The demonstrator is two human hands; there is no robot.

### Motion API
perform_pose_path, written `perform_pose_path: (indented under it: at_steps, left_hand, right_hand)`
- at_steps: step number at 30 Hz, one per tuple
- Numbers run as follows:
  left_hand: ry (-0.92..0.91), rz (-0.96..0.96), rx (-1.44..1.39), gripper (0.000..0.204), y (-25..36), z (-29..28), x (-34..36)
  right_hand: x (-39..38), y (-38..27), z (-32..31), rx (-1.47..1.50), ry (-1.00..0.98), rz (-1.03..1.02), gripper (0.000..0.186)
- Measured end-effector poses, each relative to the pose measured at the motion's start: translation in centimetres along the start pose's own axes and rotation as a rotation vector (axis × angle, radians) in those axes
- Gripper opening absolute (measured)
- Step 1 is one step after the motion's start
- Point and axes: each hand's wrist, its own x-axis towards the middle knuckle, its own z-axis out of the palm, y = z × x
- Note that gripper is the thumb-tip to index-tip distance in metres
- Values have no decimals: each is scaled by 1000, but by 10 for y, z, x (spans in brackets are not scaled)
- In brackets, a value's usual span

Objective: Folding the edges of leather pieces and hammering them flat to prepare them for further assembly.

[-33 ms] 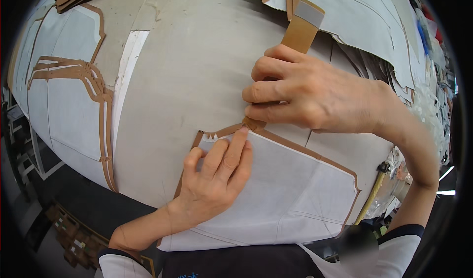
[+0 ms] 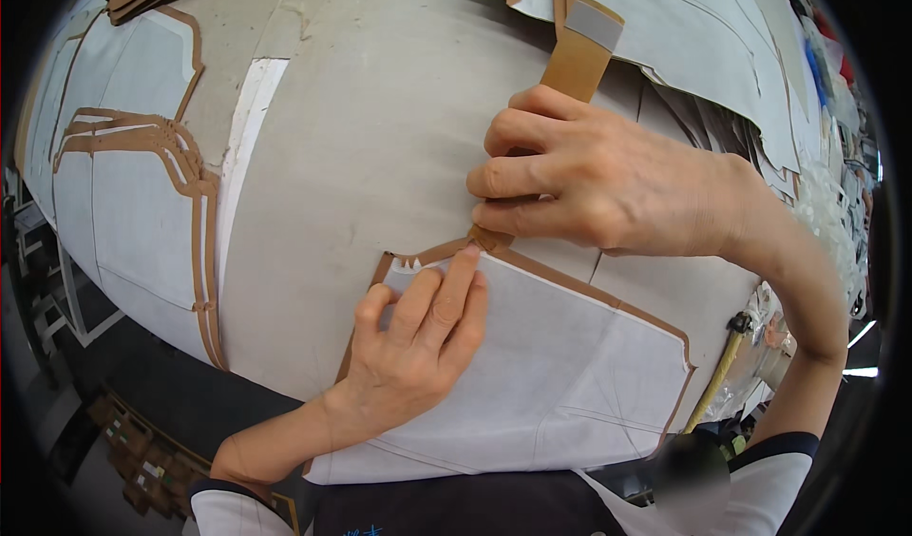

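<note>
1. At the near edge of the grey padded work table (image 2: 380,137), a white flat panel edged with a brown strip (image 2: 551,365) lies flat. Its top edge is under both hands.
2. The left hand (image 2: 413,346) rests open on the panel's upper left corner, fingers flat and holding nothing.
3. The right hand (image 2: 589,184) is closed around a brown paper tape strip with a grey end (image 2: 575,61). The strip's lower end meets the panel's border just beside the left forefinger, and its upper part stands clear of the table.
4. The border looks flat all round the panel except at that meeting point.
5. No label or sign shows. Brown cartons (image 2: 133,441) sit below the table at the left, and white cut sheets (image 2: 703,42) are piled at the far right.
</note>
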Motion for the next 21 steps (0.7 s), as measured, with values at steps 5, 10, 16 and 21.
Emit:
perform_pose_path:
  at_steps: [5, 10, 16, 21]
  left_hand:
    - [-1, 1, -16, 39, -1, 0, -1]
    - [-7, 4, -16, 39, -1, 0, -1]
    - [10, -6, -21, 38, -1, 1, -3]
    - [-10, 6, -7, 35, -1, -2, -1]
  right_hand:
    - [5, 2, 2, 3, -1, -9, 31]
    - [11, 1, -7, -22, -38, -33, 30]
    - [19, 1, -10, -54, -65, -66, 22]
    - [23, 4, -11, -54, -88, -105, 20]
